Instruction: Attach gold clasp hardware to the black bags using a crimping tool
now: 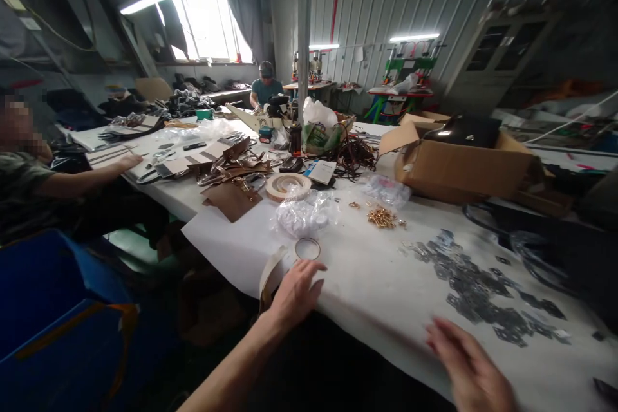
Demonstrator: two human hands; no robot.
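Observation:
My left hand (295, 290) is at the table's front edge, thumb and forefinger apart, with nothing seen between them. Just beyond its fingertips lies a thin tape ring (308, 249). Beside the hand a beige strap (271, 273) hangs over the edge. Farther right my right hand (470, 360), slightly blurred, is over the near side of the table with its fingers stretched out; nothing shows in it. Ahead of it spreads a pile of small dark metal plates (477, 290). A small heap of brass-coloured fasteners (381, 217) lies farther back.
Clear plastic bags (304, 214), a tape roll (288, 187) and brown pieces (232, 198) are in mid-table. A cardboard box (463, 167) stands back right, a blue bin (62, 296) at left. One person (29, 174) sits left; another (266, 87) works behind.

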